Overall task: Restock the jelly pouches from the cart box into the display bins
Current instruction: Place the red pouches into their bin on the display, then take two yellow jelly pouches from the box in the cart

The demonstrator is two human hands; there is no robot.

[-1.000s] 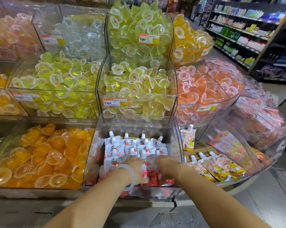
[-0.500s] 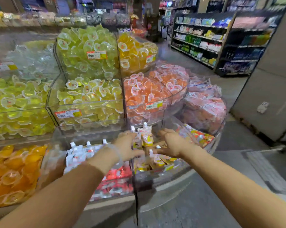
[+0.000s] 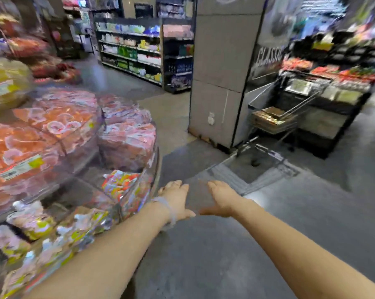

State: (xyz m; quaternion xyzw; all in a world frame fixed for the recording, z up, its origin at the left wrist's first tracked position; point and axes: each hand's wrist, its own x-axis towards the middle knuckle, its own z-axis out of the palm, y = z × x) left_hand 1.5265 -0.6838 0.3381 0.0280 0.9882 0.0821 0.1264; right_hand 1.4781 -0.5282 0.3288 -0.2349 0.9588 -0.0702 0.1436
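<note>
The picture is blurred by motion. My left hand point(image 3: 176, 198) and my right hand point(image 3: 221, 197) hang side by side over the grey floor, fingers straight, both empty. A clear bracelet circles my left wrist. The display bins point(image 3: 126, 190) with colourful jelly pouches point(image 3: 119, 182) stand just left of my left hand. Across the aisle a metal shopping cart point(image 3: 290, 117) carries an open cardboard box point(image 3: 270, 117) with packets inside.
A grey square pillar point(image 3: 216, 72) stands beside the cart. Upper bins of orange and pink jelly cups point(image 3: 52, 126) fill the left. A metal floor grate point(image 3: 253, 171) lies between me and the cart. Stocked shelves point(image 3: 139, 52) line the far aisle.
My view has swung right, away from the pouch bins toward the aisle and cart. Both hands have left the bins and now hover empty over the floor.
</note>
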